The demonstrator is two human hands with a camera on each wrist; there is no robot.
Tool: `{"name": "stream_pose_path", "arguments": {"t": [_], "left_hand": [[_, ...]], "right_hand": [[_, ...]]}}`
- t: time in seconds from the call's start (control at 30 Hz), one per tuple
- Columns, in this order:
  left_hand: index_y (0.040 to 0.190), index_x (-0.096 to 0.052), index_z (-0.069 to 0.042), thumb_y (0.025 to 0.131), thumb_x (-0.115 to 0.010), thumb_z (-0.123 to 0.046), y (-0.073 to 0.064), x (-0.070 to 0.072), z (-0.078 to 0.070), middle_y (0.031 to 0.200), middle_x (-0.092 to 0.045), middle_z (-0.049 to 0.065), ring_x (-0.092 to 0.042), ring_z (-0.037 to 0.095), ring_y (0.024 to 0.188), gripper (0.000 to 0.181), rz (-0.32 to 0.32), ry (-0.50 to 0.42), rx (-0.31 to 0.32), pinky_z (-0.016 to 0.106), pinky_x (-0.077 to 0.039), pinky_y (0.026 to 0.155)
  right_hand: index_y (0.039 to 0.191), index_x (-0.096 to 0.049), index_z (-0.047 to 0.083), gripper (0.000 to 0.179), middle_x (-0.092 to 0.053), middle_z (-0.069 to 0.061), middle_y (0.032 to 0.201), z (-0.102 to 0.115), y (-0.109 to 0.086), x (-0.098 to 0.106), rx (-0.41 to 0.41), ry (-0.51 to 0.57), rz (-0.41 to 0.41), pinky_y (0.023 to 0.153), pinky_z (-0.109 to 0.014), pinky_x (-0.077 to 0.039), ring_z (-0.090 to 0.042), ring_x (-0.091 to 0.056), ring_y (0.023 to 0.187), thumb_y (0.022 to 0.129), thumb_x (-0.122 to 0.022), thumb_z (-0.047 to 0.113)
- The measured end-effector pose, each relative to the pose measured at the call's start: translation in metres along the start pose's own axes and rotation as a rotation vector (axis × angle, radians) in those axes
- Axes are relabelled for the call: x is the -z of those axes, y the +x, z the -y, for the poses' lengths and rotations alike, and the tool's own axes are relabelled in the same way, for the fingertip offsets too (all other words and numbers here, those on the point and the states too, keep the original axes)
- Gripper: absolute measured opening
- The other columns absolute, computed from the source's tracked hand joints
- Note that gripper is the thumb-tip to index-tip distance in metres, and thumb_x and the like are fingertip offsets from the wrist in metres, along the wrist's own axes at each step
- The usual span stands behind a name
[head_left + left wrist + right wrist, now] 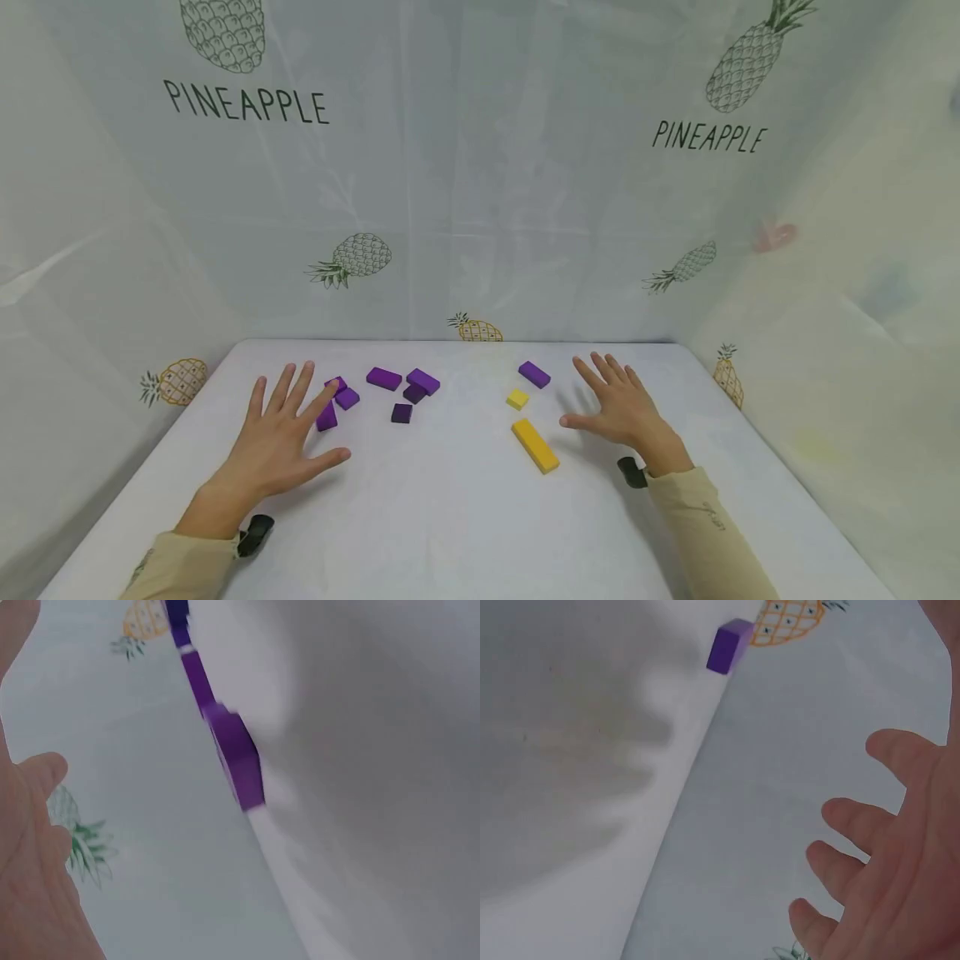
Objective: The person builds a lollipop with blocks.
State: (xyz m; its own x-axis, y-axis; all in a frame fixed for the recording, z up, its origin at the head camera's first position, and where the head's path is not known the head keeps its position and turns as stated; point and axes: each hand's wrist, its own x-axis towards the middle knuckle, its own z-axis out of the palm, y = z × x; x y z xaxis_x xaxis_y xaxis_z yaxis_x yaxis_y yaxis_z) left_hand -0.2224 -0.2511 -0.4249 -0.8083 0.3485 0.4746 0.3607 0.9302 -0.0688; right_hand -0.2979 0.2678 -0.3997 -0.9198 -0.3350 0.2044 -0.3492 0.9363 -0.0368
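Observation:
My left hand hovers over the left of the white table with its fingers spread and nothing held. Its fingers partly cover a small group of purple blocks. My right hand, also spread and holding nothing, is above the table's right side. Left of it lie a long yellow block, a small yellow block and a purple block. In the right wrist view one purple block shows apart from the fingers. The left wrist view has purple blocks in a row, some blurred.
Between the hands, toward the back, lie more purple blocks, one of them leaning on a dark block. A separate dark purple block sits nearer. Behind the table hangs a pale curtain printed with pineapples.

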Motion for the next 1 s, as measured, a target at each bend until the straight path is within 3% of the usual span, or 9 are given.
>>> {"name": "stream_pose_path", "arguments": {"t": [0.27, 0.4, 0.67, 0.87, 1.0], "left_hand": [[0.152, -0.025, -0.021, 0.078, -0.049, -0.077, 0.019, -0.01, -0.029, 0.159, -0.006, 0.017, 0.005, 0.035, 0.145, 0.096, 0.06, -0.101, -0.037, 0.057, 0.012, 0.111], [0.152, -0.027, -0.02, 0.079, -0.05, -0.075, 0.032, -0.015, -0.048, 0.159, -0.007, 0.016, -0.001, 0.038, 0.144, 0.094, 0.09, -0.19, -0.065, 0.058, 0.004, 0.112], [0.153, -0.023, -0.023, 0.079, -0.056, -0.072, 0.062, -0.033, -0.08, 0.16, -0.004, 0.009, -0.002, 0.035, 0.145, 0.094, 0.196, -0.324, -0.096, 0.058, -0.007, 0.113], [0.152, -0.028, -0.021, 0.083, -0.057, -0.065, 0.084, -0.05, -0.093, 0.158, -0.012, 0.013, -0.008, 0.036, 0.144, 0.087, 0.199, -0.417, -0.168, 0.057, -0.016, 0.112], [0.152, -0.026, -0.024, 0.085, -0.06, -0.06, 0.098, -0.057, -0.101, 0.158, -0.015, 0.012, -0.008, 0.033, 0.145, 0.084, 0.259, -0.471, -0.154, 0.056, -0.018, 0.112]], "right_hand": [[0.152, -0.027, 0.026, 0.106, -0.024, -0.014, 0.155, 0.016, -0.005, -0.006, 0.025, 0.147, 0.051, 0.109, -0.06, -0.021, -0.042, -0.027, 0.137, 0.068, -0.053, 0.084], [0.151, -0.029, 0.028, 0.103, -0.026, -0.01, 0.155, 0.024, -0.008, -0.011, 0.038, 0.193, 0.083, 0.104, -0.063, -0.029, -0.042, -0.032, 0.134, 0.068, -0.058, 0.081], [0.15, -0.03, 0.033, 0.098, -0.027, -0.004, 0.155, 0.036, -0.011, -0.019, 0.089, 0.247, 0.145, 0.104, -0.059, -0.032, -0.037, -0.035, 0.135, 0.068, -0.064, 0.076], [0.149, -0.031, 0.034, 0.094, -0.03, -0.001, 0.154, 0.041, -0.012, -0.019, 0.097, 0.257, 0.182, 0.104, -0.055, -0.034, -0.032, -0.037, 0.134, 0.07, -0.066, 0.071], [0.149, -0.031, 0.036, 0.094, -0.031, 0.001, 0.153, 0.044, -0.013, -0.018, 0.094, 0.261, 0.206, 0.104, -0.055, -0.035, -0.03, -0.039, 0.134, 0.069, -0.068, 0.07]]}}
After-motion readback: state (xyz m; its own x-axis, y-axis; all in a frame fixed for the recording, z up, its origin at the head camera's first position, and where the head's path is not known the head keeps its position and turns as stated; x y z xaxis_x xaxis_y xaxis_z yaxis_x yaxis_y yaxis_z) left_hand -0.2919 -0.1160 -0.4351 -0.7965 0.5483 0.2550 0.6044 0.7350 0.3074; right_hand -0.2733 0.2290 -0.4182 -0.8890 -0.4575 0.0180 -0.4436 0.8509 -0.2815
